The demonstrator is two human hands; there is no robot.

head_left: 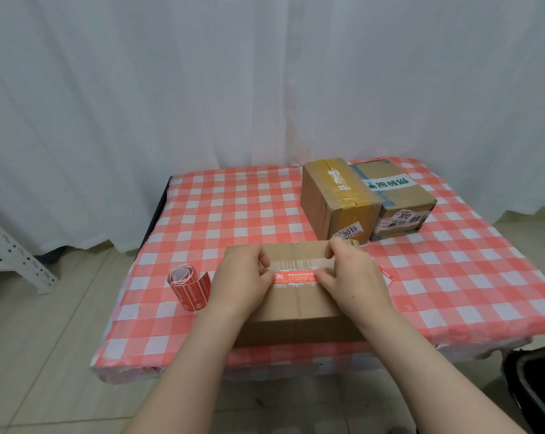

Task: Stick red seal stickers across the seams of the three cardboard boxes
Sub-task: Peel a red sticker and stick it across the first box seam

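Brown cardboard fills the near edge of the counter (233, 208), where a person's two bare forearms reach in over a flat, low near box (296, 321). A red seal sticker (296, 276) with white print lies on its top, running left to right across the centre seam and over a band of clear tape. The left hand (243, 283) holds the sticker's left end under its thumb, fingers curled on the box top; the right hand (352, 277) holds the right end the same way, its curled fingers near the box's far edge. A red-and-white scrap (385, 275) shows just past the right hand; what it is cannot be told. Left of the box, near but apart, a loose roll of red stickers (186, 288) stands on the red-and-white checked cloth. Farther back on the right, two more boxes sit touching side by side: a taller box labelled 3013 (333, 198), wrapped in yellowish tape, and a lower box labelled 3012 (402, 198) with a green-and-white strip on top. A white curtain (202, 89) hangs behind the counter, a white metal bracket (14, 255) rests on the tiled floor at left, and a dark bin (534, 389) shows at lower right.
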